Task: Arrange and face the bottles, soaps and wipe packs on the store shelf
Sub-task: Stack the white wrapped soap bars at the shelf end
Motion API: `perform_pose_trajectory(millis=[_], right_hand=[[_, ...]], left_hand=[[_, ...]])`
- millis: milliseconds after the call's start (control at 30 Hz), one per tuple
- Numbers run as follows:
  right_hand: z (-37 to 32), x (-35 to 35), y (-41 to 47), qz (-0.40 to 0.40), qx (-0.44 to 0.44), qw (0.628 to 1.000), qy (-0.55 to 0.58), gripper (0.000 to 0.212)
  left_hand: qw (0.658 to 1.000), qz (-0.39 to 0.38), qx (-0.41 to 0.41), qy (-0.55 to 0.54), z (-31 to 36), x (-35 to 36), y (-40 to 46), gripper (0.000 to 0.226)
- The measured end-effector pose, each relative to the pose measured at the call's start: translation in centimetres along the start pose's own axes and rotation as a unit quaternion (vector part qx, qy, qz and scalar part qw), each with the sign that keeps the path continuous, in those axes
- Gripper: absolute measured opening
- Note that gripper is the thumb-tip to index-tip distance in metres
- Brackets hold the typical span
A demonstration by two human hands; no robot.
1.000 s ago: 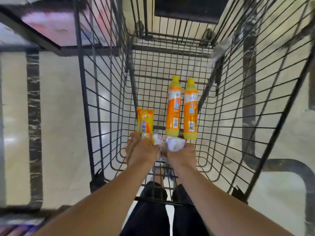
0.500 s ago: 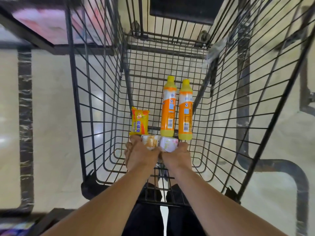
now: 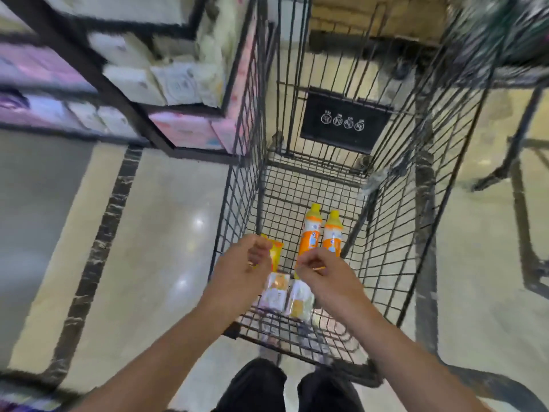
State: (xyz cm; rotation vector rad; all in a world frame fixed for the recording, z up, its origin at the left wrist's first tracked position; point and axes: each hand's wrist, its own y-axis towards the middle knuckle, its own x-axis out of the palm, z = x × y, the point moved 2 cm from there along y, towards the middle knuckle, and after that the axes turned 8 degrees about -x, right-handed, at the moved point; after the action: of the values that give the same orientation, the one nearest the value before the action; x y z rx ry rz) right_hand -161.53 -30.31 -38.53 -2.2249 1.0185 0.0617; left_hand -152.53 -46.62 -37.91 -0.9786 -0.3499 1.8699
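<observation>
A person's left hand [image 3: 242,267] and right hand [image 3: 322,270] hover, loosely curled and holding nothing, above a black wire shopping cart [image 3: 383,263] at the centre of the frame; two orange bottles with yellow caps [image 3: 319,233] lie side by side on the cart floor, a yellow soap pack [image 3: 277,251] lies to their left, and two small white-and-orange packs [image 3: 286,294] lie nearest the body. None of this stock is on the store shelf [image 3: 124,93] at upper left; the risk, as judged here, is that small packs slip through the wire gaps or that the round bottles roll when one is lifted. The shelf goods are smeared by motion blur; labels are unreadable; the left hand covers part of the soap pack, the right the bottles' bases.
</observation>
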Motion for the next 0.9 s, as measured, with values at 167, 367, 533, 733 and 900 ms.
perform_pose_trajectory(millis=[167,367,533,733,900], right_hand=[[-8.3,-2.8,-8.6,-0.132,-0.144,0.98,-0.021,0.005],[-12.5,1.1,-15.9,-0.286,-0.263,0.918,-0.076,0.009],[-15.1,4.9,-22.7,-0.4,-0.356,0.834,-0.132,0.009],[-15.7,10.3,-33.2,-0.495,-0.438,0.73,-0.172,0.005],[-13.3,15.5,-43.9,-0.558,-0.474,0.662,-0.157,0.011]], left_hand=[[0.991,0.117,0.01,-0.066,3.4,-8.8,-12.9,0.02],[0.936,0.32,-0.038,-0.14,0.0,-10.2,-29.1,0.013],[0.867,0.453,-0.064,-0.198,-3.7,-8.9,-40.5,0.019],[0.766,0.582,-0.088,-0.258,-7.6,-5.9,-54.3,0.018],[0.698,0.657,-0.114,-0.262,-12.4,-2.5,-65.3,0.021]])
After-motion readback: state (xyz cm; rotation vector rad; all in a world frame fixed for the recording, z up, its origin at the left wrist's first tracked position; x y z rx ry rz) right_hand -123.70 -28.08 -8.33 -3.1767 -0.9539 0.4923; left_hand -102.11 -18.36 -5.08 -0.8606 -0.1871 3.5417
